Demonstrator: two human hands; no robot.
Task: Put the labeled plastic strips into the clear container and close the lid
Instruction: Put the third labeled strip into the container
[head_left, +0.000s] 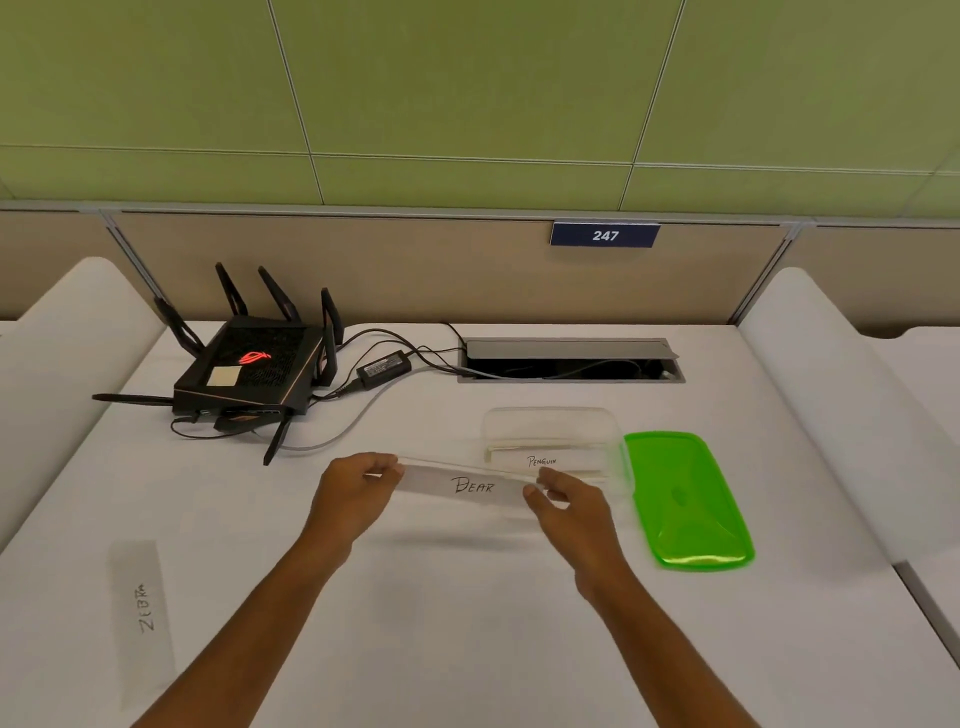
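Observation:
A clear plastic strip marked "BEAR" (470, 486) hangs above the white table, held level by its two ends. My left hand (356, 486) pinches its left end and my right hand (563, 499) pinches its right end. Just behind the right end stands the clear container (553, 423), lid off, with a strip marked "PENGUIN" (543, 461) lying inside on top of others. The green lid (685, 501) lies flat on the table to the container's right. Another strip, marked "ZEBRA" (141, 610), lies flat near the front left of the table.
A black router (249, 371) with several antennas sits at the back left, with a power brick (383, 370) and cables trailing towards an open cable hatch (569, 358) behind the container. White curved dividers (831, 395) flank the table.

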